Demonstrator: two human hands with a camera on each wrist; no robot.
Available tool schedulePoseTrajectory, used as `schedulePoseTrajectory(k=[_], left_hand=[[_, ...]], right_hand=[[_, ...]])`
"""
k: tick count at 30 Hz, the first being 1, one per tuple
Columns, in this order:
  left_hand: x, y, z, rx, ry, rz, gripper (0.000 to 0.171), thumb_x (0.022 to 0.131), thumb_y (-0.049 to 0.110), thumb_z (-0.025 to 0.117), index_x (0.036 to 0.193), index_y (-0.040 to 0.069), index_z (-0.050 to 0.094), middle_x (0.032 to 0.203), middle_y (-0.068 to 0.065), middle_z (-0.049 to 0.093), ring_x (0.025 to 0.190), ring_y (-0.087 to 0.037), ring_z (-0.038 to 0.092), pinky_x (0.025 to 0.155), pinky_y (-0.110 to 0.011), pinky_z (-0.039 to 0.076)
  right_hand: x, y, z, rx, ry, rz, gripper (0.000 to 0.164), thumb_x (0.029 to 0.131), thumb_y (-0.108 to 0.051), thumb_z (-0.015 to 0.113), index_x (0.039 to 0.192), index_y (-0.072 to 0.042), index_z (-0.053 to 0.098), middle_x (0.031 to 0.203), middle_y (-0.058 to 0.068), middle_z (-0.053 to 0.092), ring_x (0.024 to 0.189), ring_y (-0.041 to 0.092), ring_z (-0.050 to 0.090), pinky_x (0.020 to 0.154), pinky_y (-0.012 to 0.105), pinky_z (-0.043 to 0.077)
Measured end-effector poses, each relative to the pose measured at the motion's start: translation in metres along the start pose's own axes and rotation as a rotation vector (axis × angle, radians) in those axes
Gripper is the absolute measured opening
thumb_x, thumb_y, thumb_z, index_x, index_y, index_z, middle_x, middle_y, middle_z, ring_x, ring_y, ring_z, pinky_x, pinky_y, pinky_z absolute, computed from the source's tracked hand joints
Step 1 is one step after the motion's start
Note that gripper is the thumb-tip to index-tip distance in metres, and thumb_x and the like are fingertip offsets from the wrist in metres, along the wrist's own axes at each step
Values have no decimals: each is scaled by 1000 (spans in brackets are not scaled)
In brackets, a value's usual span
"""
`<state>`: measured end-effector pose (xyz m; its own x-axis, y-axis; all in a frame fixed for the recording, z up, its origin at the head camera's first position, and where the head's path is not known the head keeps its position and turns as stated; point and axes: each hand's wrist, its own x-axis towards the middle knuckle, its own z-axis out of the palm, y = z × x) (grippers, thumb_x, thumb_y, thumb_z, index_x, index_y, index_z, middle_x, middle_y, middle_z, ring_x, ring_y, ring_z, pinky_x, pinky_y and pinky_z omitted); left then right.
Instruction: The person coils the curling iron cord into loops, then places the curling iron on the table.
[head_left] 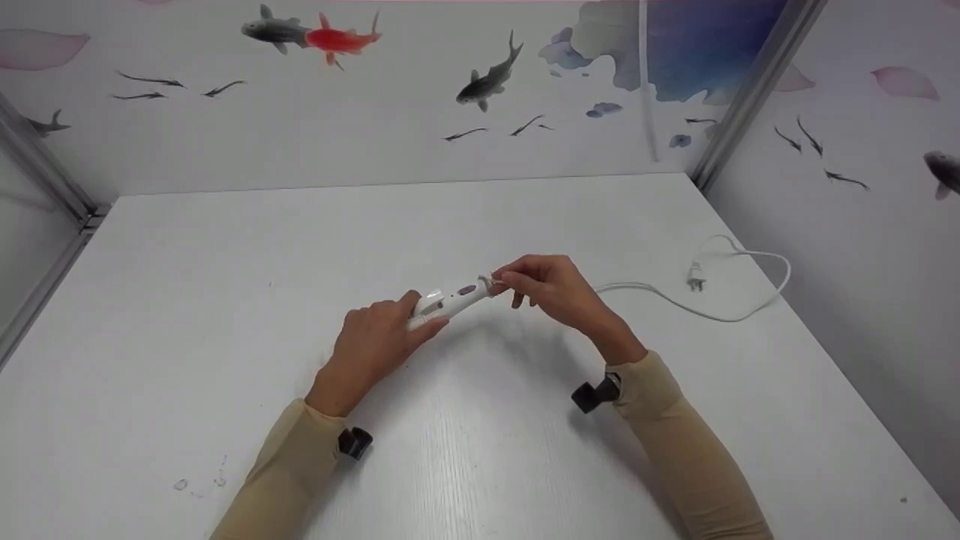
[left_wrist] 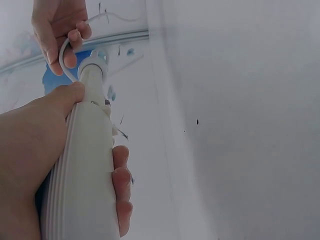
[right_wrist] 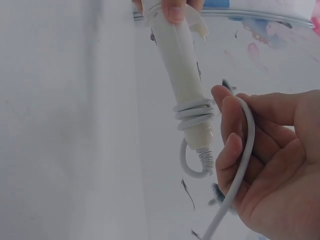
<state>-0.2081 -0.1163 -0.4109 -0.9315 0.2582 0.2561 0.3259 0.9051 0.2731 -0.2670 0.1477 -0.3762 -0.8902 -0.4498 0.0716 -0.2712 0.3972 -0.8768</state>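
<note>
My left hand (head_left: 377,337) grips a white curling iron (head_left: 457,301) around its body, above the table, with the handle end pointing toward the right hand. The handle has a small dark oval panel and a lever-like part near the left fingers. In the right wrist view, a few turns of its power cord (right_wrist: 195,116) are wound around the handle end, by the ribbed strain relief (right_wrist: 205,159). Close beside that end, my right hand (head_left: 551,289) pinches the cord between thumb and fingers, and the cord runs down across the palm.
The rest of the cord (head_left: 660,294) trails over the white table (head_left: 225,270) to the right, loops near the edge and ends in a plug (head_left: 696,277). Walls with painted fish (head_left: 341,39) stand behind and at the sides.
</note>
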Motion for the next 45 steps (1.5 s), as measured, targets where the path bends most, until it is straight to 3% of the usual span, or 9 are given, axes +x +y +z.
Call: schedulePoseTrajectory(k=[6, 12, 17, 24, 28, 35, 41, 45], left_hand=[[1, -1, -1, 13, 58, -24, 46, 94, 49, 66, 109, 6, 62, 70, -8, 60, 55, -16, 46, 50, -29, 37], [2, -2, -4, 22, 118, -9, 44, 94, 48, 66, 106, 5, 62, 69, -9, 61, 54, -16, 46, 49, -29, 37], [1, -3, -5, 3, 134, -12, 44, 94, 47, 66, 107, 5, 61, 68, -8, 58, 54, -15, 45, 48, -28, 35], [0, -3, -5, -17, 148, -26, 43, 94, 46, 67, 107, 5, 62, 66, -6, 55, 54, -15, 43, 49, -27, 32], [0, -2, -6, -32, 142, -7, 44, 94, 46, 67, 109, 5, 62, 68, -7, 59, 55, -15, 45, 49, -27, 35], [0, 0, -7, -41, 173, 70, 42, 93, 45, 68, 107, 5, 63, 69, -7, 62, 55, -14, 47, 49, -28, 41], [-1, 2, -5, -31, 193, 170, 41, 93, 47, 68, 101, 8, 61, 65, -4, 58, 53, -11, 42, 49, -27, 40], [-1, 3, -4, -50, 168, 172, 40, 93, 46, 69, 100, 8, 60, 64, -2, 53, 54, -10, 40, 49, -25, 36]], right_hand=[[2, 3, -2, 21, -69, 85, 27, 104, -28, 56, 106, -5, 70, 95, 9, 78, 74, 16, 70, 78, 39, 52], [3, 10, -3, 22, -243, 84, 34, 105, -25, 53, 110, 5, 69, 89, 7, 75, 81, 16, 69, 86, 47, 53], [5, 19, -3, 1, -352, 67, 36, 106, -24, 50, 115, 6, 68, 90, 2, 72, 86, 15, 66, 90, 45, 50], [9, 33, -4, 0, -447, 95, 36, 107, -26, 48, 119, 0, 69, 97, 7, 75, 89, 15, 66, 86, 36, 51], [11, 39, -4, -83, -401, 157, 34, 105, -30, 53, 113, -5, 74, 93, 6, 76, 84, 13, 67, 81, 31, 52], [13, 44, -2, -255, -180, 297, 40, 97, -49, 62, 91, -12, 77, 78, 0, 71, 72, 14, 61, 67, 29, 47], [14, 51, -3, -304, -92, 351, 39, 92, -50, 68, 81, -13, 73, 71, -3, 63, 65, 14, 51, 60, 27, 40], [14, 51, -6, -289, -35, 347, 36, 89, -47, 72, 85, -11, 73, 75, -2, 62, 67, 15, 50, 60, 27, 40]])
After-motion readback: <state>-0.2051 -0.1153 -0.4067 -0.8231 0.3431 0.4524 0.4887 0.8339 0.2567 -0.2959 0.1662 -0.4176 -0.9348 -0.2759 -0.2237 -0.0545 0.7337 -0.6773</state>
